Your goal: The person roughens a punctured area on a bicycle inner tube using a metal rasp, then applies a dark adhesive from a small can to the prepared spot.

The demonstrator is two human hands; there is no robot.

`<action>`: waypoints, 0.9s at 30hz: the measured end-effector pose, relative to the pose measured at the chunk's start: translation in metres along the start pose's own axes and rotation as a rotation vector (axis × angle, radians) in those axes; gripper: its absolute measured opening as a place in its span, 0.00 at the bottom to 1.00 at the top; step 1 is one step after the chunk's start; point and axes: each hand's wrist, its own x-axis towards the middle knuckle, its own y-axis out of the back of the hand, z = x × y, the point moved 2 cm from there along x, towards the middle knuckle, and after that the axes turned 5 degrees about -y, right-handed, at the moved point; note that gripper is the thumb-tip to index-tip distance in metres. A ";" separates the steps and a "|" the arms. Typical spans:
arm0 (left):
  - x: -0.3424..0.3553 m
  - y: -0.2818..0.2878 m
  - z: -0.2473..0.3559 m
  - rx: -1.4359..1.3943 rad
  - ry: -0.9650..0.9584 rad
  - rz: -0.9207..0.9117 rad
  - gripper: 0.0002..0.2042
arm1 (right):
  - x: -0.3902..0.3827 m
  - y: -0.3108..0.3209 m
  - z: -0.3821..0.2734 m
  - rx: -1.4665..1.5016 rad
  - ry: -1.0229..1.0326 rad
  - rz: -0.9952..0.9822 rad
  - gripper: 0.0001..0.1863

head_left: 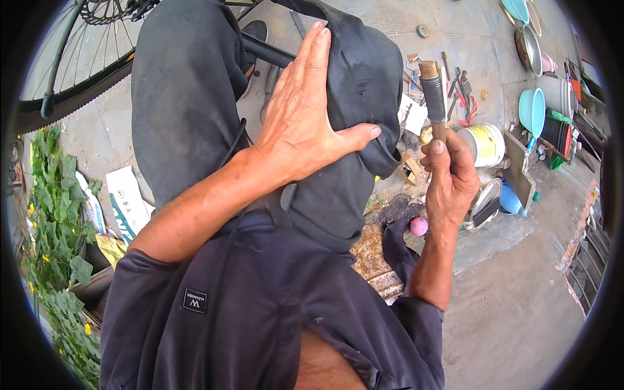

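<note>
Left hand spread flat on knee; right hand fisted around upright rasp, beside knee.

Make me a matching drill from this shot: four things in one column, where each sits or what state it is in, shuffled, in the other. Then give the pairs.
Things:
1. left hand
2. right hand
3. bicycle wheel
4. pink ball

Places or states:
A. on the ground just below the right wrist in the picture
B. gripped around a rasp-like tool with a wooden handle, held upright
C. upper left corner, by the green plants
D. pressed flat on black rubber sheet draped over the knee

Pairs: 1-D, 2-B, 3-C, 4-A
</note>
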 end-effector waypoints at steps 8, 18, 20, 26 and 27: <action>-0.003 0.004 -0.001 -0.009 0.060 -0.083 0.63 | 0.020 -0.003 -0.022 -0.300 0.447 -0.155 0.12; -0.001 0.002 0.000 0.026 0.066 -0.073 0.63 | 0.046 0.029 -0.037 -0.583 0.553 -0.093 0.13; -0.002 -0.001 -0.001 0.021 0.031 -0.067 0.63 | 0.039 0.024 -0.049 -0.527 0.520 -0.071 0.13; -0.001 0.003 0.001 0.035 0.059 -0.083 0.62 | 0.038 0.022 -0.044 -0.685 0.612 -0.144 0.12; -0.001 0.003 0.002 0.032 0.057 -0.067 0.62 | 0.037 0.029 -0.041 -0.644 0.640 -0.083 0.12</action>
